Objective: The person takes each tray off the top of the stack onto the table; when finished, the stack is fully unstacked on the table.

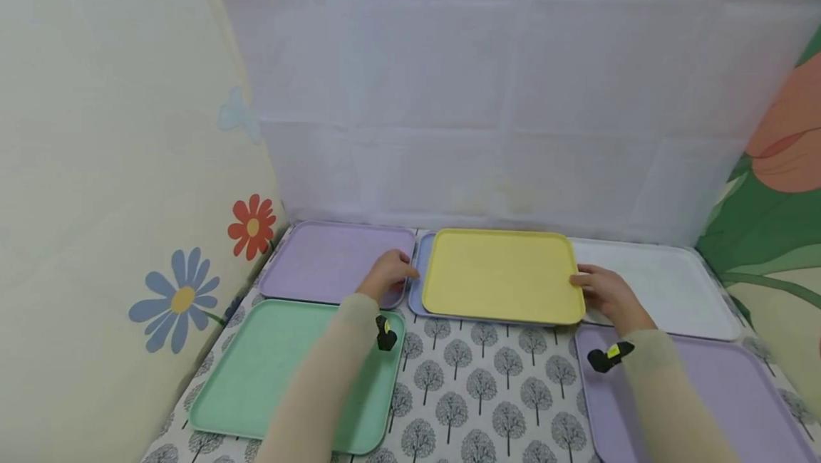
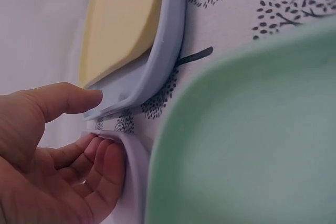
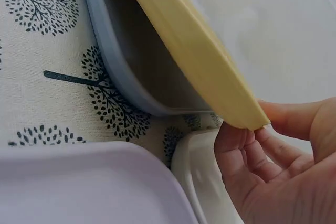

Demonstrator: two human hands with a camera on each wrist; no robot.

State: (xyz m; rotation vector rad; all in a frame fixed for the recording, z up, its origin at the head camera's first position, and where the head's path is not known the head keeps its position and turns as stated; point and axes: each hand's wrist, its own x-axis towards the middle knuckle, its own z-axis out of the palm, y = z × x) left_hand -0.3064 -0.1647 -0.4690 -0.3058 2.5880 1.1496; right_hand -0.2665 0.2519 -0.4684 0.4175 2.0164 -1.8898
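A yellow tray lies over a blue tray at the back middle of the table. My right hand pinches the yellow tray's right end between thumb and fingers. In the right wrist view that yellow end is raised, with a gap above the blue tray. At the other end, my left hand is off the yellow tray. Its thumb reaches the blue tray's left end, while its bent fingers are at the rim of the back-left purple tray.
A green tray lies at front left, under my left forearm. A white tray sits at back right, and another purple tray at front right. Tree-patterned cloth covers the table. A white sheet hangs behind.
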